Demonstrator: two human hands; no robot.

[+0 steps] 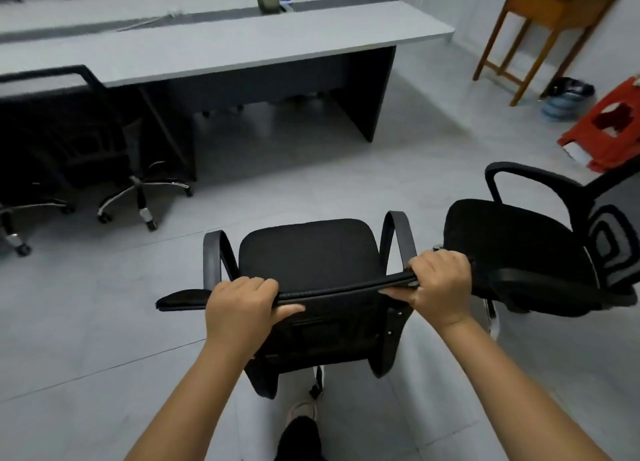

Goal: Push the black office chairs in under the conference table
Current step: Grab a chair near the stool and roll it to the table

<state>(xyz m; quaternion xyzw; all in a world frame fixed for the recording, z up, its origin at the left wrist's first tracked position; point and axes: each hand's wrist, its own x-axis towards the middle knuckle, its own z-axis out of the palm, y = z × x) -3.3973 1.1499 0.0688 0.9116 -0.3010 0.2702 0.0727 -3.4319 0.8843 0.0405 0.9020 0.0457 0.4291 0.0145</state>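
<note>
A black office chair (pixel 308 252) stands right in front of me, its seat facing the grey conference table (pixel 242 41) across open floor. My left hand (pixel 242 308) grips the top edge of its backrest on the left, and my right hand (pixel 440 287) grips the same edge on the right. A second black chair (pixel 519 245) stands close beside it on the right, turned sideways. At the left, another black chair (pixel 69 131) sits tucked against the table edge.
The table's dark end panel (pixel 367 89) stands ahead to the right of the open bay. A wooden side table (pixel 550 6), a blue bin (pixel 568 100) and a red stool (pixel 609 131) stand at the right wall. More chair backs show beyond the table.
</note>
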